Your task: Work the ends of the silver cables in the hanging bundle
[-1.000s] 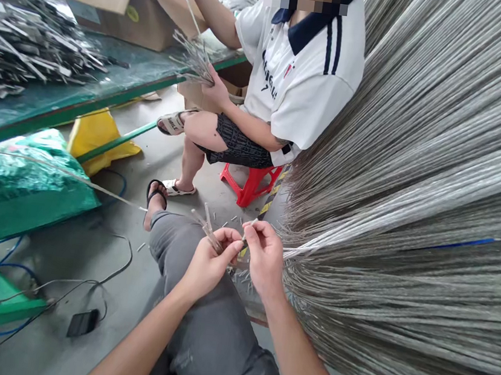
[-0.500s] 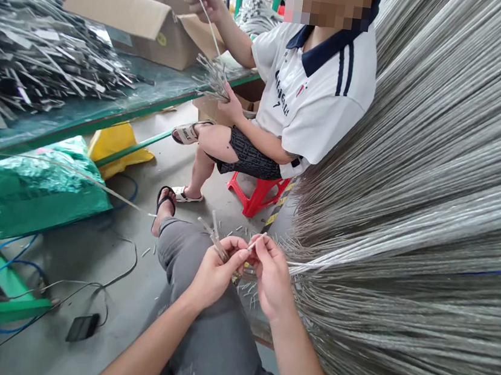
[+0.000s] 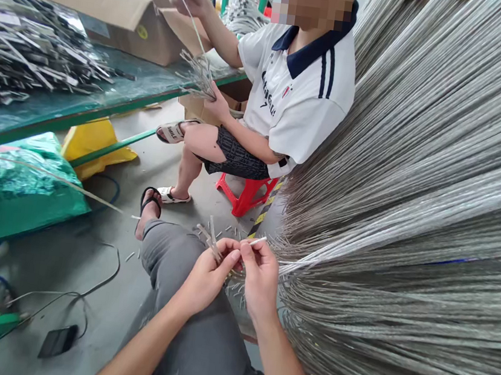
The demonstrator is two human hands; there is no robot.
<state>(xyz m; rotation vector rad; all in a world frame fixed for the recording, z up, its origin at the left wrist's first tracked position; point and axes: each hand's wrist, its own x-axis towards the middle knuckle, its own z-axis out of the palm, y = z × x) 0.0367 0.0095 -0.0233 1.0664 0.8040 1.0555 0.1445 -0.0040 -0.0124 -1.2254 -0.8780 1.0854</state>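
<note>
My left hand (image 3: 209, 272) is closed around a few short clear tubes (image 3: 208, 235) that stick up past the thumb. My right hand (image 3: 260, 274) pinches the end of one thin silvery cable (image 3: 257, 240) drawn from the huge fanned bundle of cables (image 3: 409, 231) on the right. Both hands meet over my grey-trousered knee (image 3: 169, 250), fingertips almost touching. Short tube pieces lie scattered on the floor just beyond them.
A seated co-worker in a white shirt (image 3: 299, 90) on a red stool (image 3: 245, 192) holds cables over a green workbench (image 3: 82, 103). Metal parts (image 3: 24, 56) and a cardboard box (image 3: 117, 7) sit on it. A green sack (image 3: 13, 189), yellow bag (image 3: 94, 138) and foot pedal (image 3: 58, 340) lie on the floor.
The view shifted slightly; my hands stay together at the knee, the right one still working the cable end. The co-worker's raised hand keeps pulling a cable upward.
</note>
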